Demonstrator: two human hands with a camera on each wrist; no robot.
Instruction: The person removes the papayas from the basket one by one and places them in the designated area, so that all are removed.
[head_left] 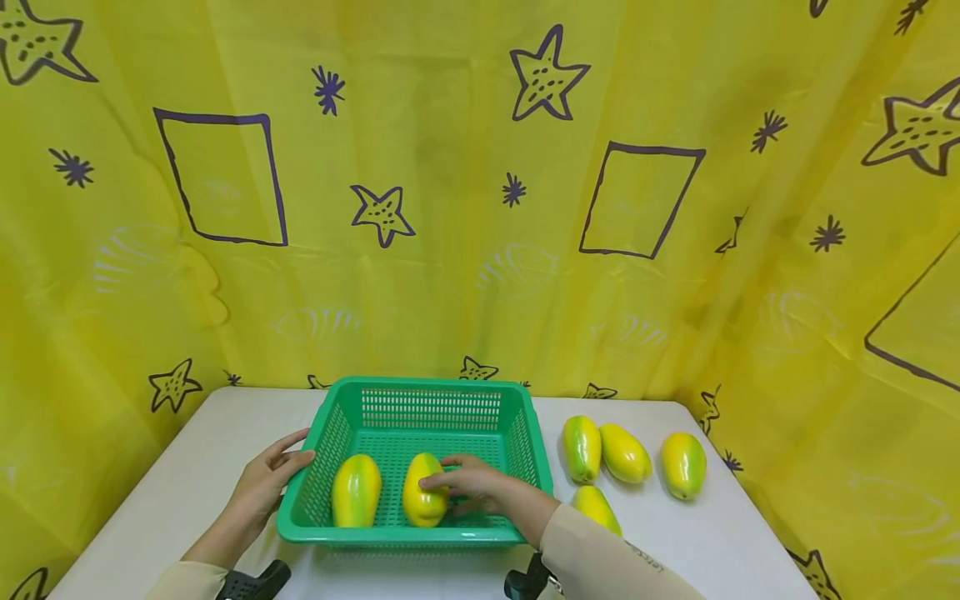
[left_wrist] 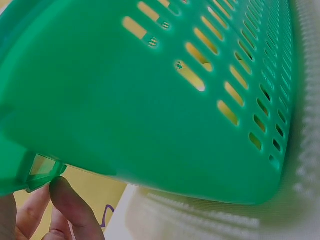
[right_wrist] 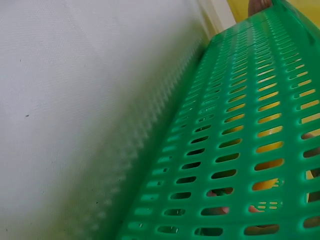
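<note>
A green plastic basket [head_left: 412, 534] with slotted walls stands in front of me. My left hand [head_left: 264, 482] holds its left rim, the thumb at the top edge; the left wrist view shows fingertips [left_wrist: 75, 205] just beneath the rim. Inside the basket, my right hand [head_left: 476, 485] grips a yellow-green papaya [head_left: 422, 493] from its right side, fingers over its upper part. Another papaya [head_left: 356, 492] lies to the left in the basket. The right wrist view mostly has the basket's outer wall [right_wrist: 230, 145], which largely hides that hand.
On the white table [head_left: 720, 550], right of the basket, lie more papayas: one upright-lying [head_left: 582, 448], one slanted beside it [head_left: 626, 454], one farther right [head_left: 683, 465] and one near my right forearm [head_left: 596, 508]. A yellow patterned curtain [head_left: 450, 292] encloses the table's back and sides.
</note>
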